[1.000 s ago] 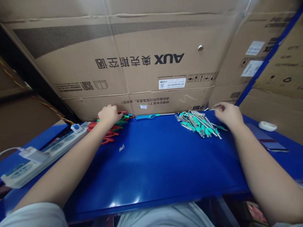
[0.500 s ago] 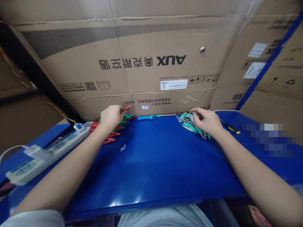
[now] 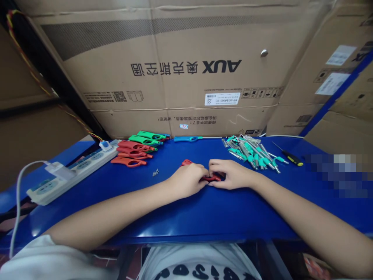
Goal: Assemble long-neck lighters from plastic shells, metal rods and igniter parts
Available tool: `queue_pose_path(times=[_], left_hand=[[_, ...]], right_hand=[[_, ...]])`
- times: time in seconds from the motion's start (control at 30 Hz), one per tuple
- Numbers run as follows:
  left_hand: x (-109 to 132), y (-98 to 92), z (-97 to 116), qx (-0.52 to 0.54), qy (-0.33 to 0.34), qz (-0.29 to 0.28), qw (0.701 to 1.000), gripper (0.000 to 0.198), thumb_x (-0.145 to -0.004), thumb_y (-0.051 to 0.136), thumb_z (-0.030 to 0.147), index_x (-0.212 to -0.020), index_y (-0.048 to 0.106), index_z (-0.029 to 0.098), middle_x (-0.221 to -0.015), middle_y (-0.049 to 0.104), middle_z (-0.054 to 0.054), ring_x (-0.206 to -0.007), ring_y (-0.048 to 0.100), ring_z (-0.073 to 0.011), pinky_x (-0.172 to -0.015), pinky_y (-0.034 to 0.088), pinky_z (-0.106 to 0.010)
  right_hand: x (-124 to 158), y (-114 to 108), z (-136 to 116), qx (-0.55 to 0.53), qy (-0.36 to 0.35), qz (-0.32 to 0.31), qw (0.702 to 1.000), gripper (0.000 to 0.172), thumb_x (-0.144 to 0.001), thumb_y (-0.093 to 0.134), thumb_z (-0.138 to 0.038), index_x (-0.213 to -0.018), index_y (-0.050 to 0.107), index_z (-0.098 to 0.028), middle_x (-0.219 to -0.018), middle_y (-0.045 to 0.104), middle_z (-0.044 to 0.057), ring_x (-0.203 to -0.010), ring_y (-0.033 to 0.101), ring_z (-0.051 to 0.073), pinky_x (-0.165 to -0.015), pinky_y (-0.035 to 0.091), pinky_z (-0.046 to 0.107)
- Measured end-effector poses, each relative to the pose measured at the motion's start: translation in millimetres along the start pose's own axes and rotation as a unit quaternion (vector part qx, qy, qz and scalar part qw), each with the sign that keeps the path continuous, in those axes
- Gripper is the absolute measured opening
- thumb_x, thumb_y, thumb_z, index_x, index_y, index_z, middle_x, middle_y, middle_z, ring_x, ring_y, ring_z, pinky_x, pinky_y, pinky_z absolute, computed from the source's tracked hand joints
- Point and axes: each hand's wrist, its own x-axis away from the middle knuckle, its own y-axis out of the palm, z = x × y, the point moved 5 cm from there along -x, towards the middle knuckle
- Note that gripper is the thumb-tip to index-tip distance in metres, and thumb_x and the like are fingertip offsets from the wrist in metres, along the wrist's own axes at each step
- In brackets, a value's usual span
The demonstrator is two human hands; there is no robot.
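Note:
At the middle of the blue table, my left hand [image 3: 188, 181] is closed round a red lighter handle [image 3: 186, 161]. Its rear part sticks out past the knuckles, and most of the middle is covered by fingers. My right hand [image 3: 233, 174] meets it from the other side, thumb and fingers pinched at the handle's front end. Whether those fingers also hold a small part cannot be made out. To the left lies a stack of red lighter handles [image 3: 131, 146] and green lighter handles [image 3: 145, 137]. On the right is a heap of metal lighter tubes with teal pieces [image 3: 253, 153].
A blue long-nosed lighter [image 3: 186, 139] lies along the cardboard wall [image 3: 175, 85]. Small screws [image 3: 155, 172] are scattered left of my hands. A screwdriver [image 3: 293, 158] rests beyond the tubes. The power strip [image 3: 78, 171] with plugs and cables runs along the left.
My left hand has come from the handle stack to the table's middle with a red lighter handle. My right hand has left the tube heap and joined it there.

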Motion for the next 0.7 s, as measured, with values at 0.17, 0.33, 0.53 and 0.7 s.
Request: queue_pose_path(times=[0.17, 0.33, 0.53, 0.7], left_hand=[[21, -17.1, -20, 0.03, -0.021, 0.104, 0.994, 0.061, -0.088, 0.071, 0.038, -0.144, 0.049, 0.024, -0.14, 0.056, -0.011, -0.125, 0.055, -0.03, -0.106, 0.047, -0.043], [41, -1.9, -59, 0.085, -0.089, 0.1, 0.987, 0.067, -0.092, 0.065, 0.045, -0.148, 0.04, 0.02, -0.14, 0.056, -0.014, -0.132, 0.051, -0.03, -0.112, 0.043, -0.047], [37, 7.1, -82, 0.169, -0.052, 0.172, 0.969, 0.053, -0.088, 0.068, 0.028, -0.137, 0.051, 0.02, -0.121, 0.065, -0.01, -0.107, 0.065, -0.0234, -0.098, 0.054, -0.041], [36, 8.2, -79, 0.201, -0.056, 0.186, 0.96, 0.058, -0.084, 0.072, 0.026, -0.137, 0.05, 0.021, -0.108, 0.069, -0.006, -0.096, 0.067, -0.0216, -0.09, 0.056, -0.039]], right_hand=[[0, 1, 6, -0.034, 0.004, -0.001, 0.999, 0.029, -0.083, 0.073, -0.04, -0.073, 0.055, -0.019, -0.088, 0.053, -0.001, -0.07, 0.049, 0.011, -0.067, 0.039, 0.025], [-1, 1, 3, -0.055, 0.009, -0.001, 0.998, 0.033, -0.09, 0.067, -0.04, -0.07, 0.053, -0.018, -0.088, 0.052, 0.0, -0.067, 0.047, 0.01, -0.066, 0.039, 0.025], [0, -13, 14, 0.027, 0.032, 0.135, 0.99, 0.024, -0.099, 0.056, -0.036, -0.083, 0.061, -0.018, -0.087, 0.059, 0.004, -0.074, 0.055, 0.014, -0.069, 0.043, 0.028], [8, -37, 29, 0.081, 0.075, 0.266, 0.958, 0.025, -0.099, 0.055, -0.033, -0.08, 0.062, -0.018, -0.084, 0.062, 0.006, -0.074, 0.056, 0.016, -0.068, 0.042, 0.029]])
